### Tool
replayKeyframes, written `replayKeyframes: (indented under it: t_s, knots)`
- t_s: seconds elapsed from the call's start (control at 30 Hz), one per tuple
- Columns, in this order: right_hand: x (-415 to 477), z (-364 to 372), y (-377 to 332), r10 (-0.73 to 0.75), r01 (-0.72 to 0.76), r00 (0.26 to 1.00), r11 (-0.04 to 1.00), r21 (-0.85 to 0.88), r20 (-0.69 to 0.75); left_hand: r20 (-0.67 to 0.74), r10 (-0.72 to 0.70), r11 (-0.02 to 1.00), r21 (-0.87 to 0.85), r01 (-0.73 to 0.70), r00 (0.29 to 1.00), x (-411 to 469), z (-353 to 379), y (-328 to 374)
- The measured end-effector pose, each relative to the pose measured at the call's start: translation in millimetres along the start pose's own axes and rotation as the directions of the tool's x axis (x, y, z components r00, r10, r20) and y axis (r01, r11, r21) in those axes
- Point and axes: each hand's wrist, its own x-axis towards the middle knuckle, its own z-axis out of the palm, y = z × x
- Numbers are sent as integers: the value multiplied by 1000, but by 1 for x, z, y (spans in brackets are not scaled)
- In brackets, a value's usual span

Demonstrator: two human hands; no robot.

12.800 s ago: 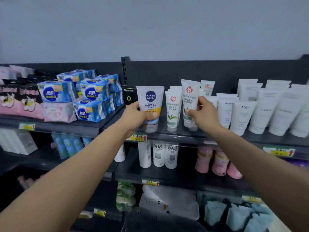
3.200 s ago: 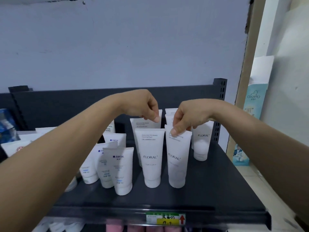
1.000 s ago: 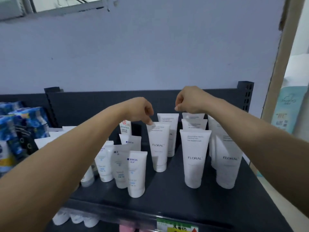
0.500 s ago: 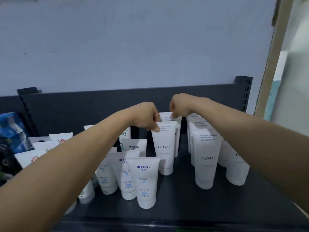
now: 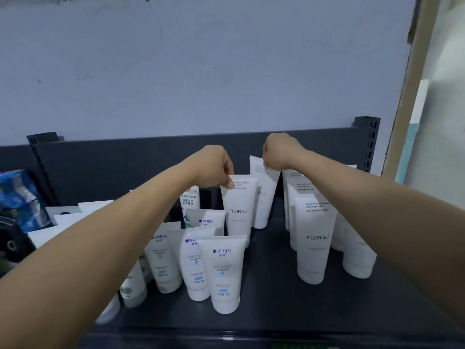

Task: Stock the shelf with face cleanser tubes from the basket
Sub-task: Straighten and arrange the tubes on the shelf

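1. The dark shelf carries tubes, all standing cap-down with the flat crimped end up.
2. Nearest is a white Manting tube with blue print. Three more of its kind crowd just behind and to its left, touching one another.
3. Left of these, under the left forearm, stand pale tubes with green print, partly hidden.
4. To the right, well apart from the Manting group, stands a white Floral tube with grey lettering. More of the same line up behind it, and others sit half hidden under the right forearm.
5. In the gap between the two groups is the mid Floral tube, upright, white and smooth, its foot partly hidden behind the Manting tubes.
6. The left hand has its fingers curled and pinches this tube's top crimp at the left corner.
7. Directly behind it stands the rear Floral tube, its label half covered by the tube in front.
8. The right hand is closed in a loose fist on the rear tube's top edge.
9. Beside the left wrist stands a tube with a red mark and green print.
10. Blue packs lie at far left. Behind everything rise the dark back panel and a pale blue wall.
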Motion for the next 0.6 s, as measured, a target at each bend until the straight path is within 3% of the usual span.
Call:
replayKeyframes:
  t_s: [0.17,0.37,0.6]
  knots:
    - [-8,-27,-4,38,4,961,988,152,-275,-51,-8,999,-42,6,999,-4,-5,4]
    - [-26,-49,-4,50,56,863,979,195,-502,-83,-4,998,-56,0,997,-8,-9,14]
    - [-46,-63,1,74,67,772,978,196,-631,-228,-37,997,-81,18,973,-16,-27,22]
